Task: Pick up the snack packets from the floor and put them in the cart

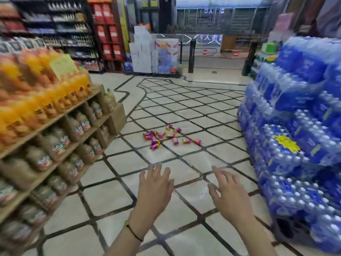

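Snack packets point(154, 142), a dozen or so in shiny pink and gold wrappers, lie scattered in a loose bunch on the tiled floor point(110, 196), pretty much in the middle of the aisle and well ahead of the person. Both hands are out in front, palms down, holding nothing. The left hand point(156, 189) has its fingers spread wide and straight, with a thin black band point(134, 234) round the wrist. The right hand point(228, 196) is just as loose, fingers fanned and pointing towards the packets. Neither hand touches anything; they hang above the pale tiles with the dark diamond lines, on the near side of the pile. On the left there's a wooden shelf point(55, 122) loaded with orange juice bottles point(55, 97) on top and brownish drink bottles point(81, 124) in the cubbies below. On the right there's a big stack of blue shrink-wrapped water packs point(295, 108) with a yellow starburst tag point(287, 143) stuck on. At the far end stand black gate posts point(191, 56) and a pile of white boxes point(142, 52). The edges are quite blurry.
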